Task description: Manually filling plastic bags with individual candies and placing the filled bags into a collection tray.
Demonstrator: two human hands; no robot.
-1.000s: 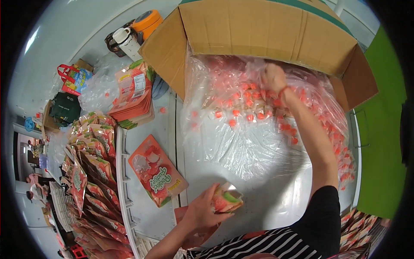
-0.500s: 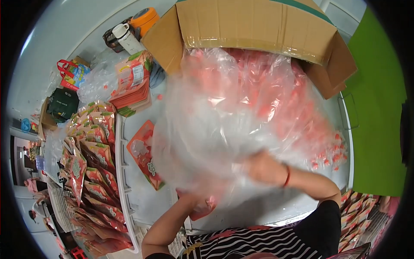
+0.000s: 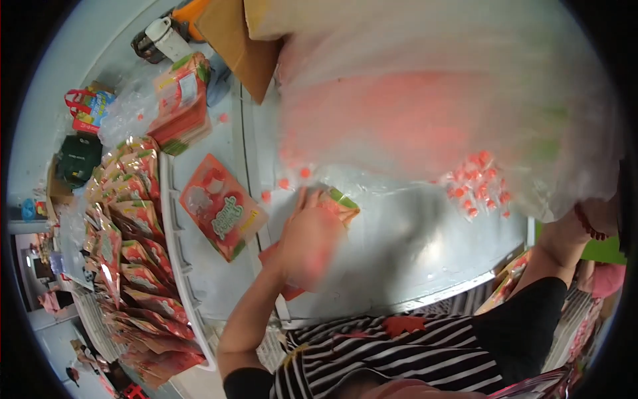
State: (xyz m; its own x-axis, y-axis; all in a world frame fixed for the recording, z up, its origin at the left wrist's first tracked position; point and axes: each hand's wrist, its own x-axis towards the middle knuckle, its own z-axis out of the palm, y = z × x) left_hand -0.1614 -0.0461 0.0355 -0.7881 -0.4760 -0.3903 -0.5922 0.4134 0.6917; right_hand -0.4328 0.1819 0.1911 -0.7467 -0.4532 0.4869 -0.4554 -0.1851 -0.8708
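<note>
My left hand lies over a red and green pouch, covering most of it. Its fingers look stretched out, though motion blurs them. At the far right, in the dark rim, my right hand is at the edge of a big clear plastic bag. The bag is drawn taut toward this hand, which seems closed on it; the fingers are barely visible. Pink-red contents show blurred through the bag. Beneath its near edge lies a cluster of small wrapped red pieces. Another red pouch lies flat left of my left hand.
A white crate at the left holds several rows of filled pouches. Behind it are a stack of flat pouches, a white bottle and a dark green bag. A cardboard box stands at the back. Loose red pieces dot the table.
My right hand has swung far right, and the plastic bag has spread up and right with it. My left hand is now farther forward on the pouch. The whole view has shifted.
</note>
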